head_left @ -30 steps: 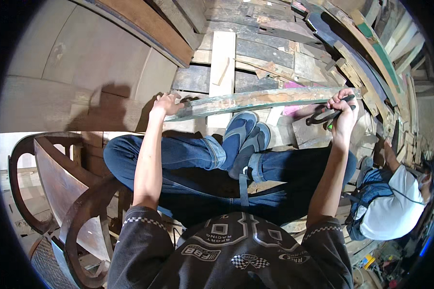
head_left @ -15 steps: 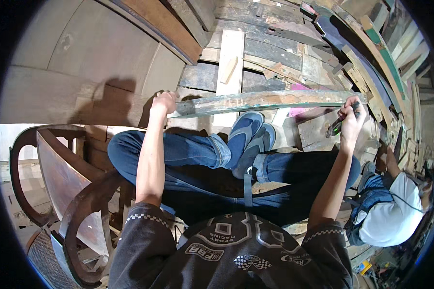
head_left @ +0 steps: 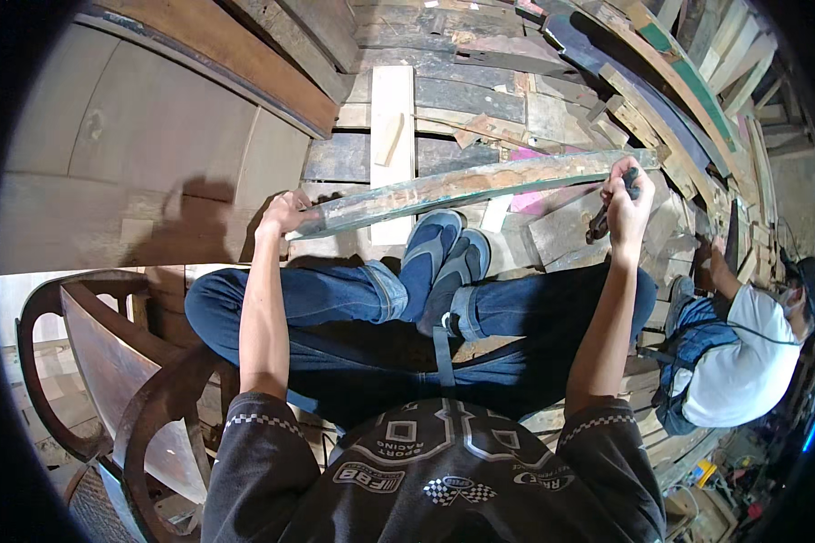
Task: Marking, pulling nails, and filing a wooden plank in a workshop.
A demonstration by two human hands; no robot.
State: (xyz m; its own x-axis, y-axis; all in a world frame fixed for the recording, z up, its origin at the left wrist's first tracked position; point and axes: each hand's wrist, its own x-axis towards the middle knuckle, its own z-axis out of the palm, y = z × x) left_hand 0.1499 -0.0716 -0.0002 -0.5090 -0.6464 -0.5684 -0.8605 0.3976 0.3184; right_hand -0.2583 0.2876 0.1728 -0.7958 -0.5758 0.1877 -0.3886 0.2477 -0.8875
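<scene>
A long, slightly curved wooden beam (head_left: 462,187), with worn pale paint and a greenish edge, spans the space in front of my shoes, its right end farther from me than its left. My left hand (head_left: 283,214) is closed round the left end. Near the right end, my right hand (head_left: 627,201) is closed on a dark pliers-like tool (head_left: 598,223), whose head points down toward my legs. Those fingers also meet the beam, though how firmly they grip it is hidden. My legs are crossed below.
A pale plank (head_left: 393,95) with a small wood piece (head_left: 389,138) lies ahead on the board floor. Brown wooden chair frames (head_left: 41,362) stand at my left. Curved timbers (head_left: 688,68) are stacked at far right. Another person in a white shirt (head_left: 743,366) crouches at right.
The beam has tilted: its left end has come nearer to me and its right end has moved away. Both hands moved with it, and the view has shifted slightly right.
</scene>
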